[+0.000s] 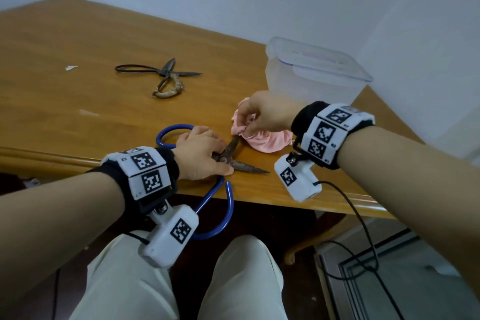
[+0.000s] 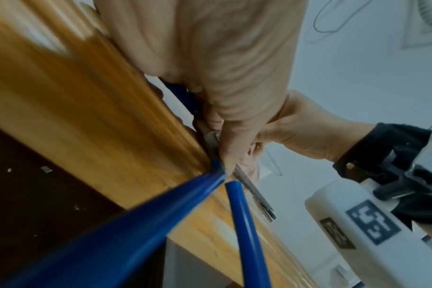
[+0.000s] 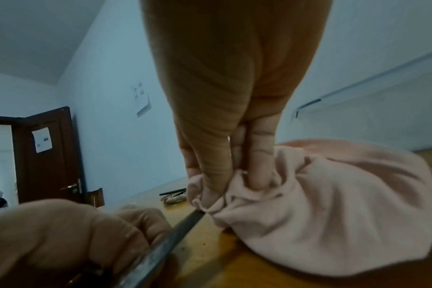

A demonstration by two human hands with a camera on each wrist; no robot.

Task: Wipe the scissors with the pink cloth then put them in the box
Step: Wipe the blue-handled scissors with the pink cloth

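Head view: the left hand is pressing the blue scissors onto the counter, fingers relaxed over the pivot. At 1 o'clock, the right hand is pinching the cloth round one blade. The box is standing at 12 o'clock.

Left wrist view: blue handles are overhanging the counter edge.

Right wrist view: fingers are gripping bunched cloth on the blade.

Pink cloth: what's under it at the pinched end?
The tip of one blade of the blue-handled scissors runs under the pink cloth, bunched there by the right hand. The covered tip is hidden.
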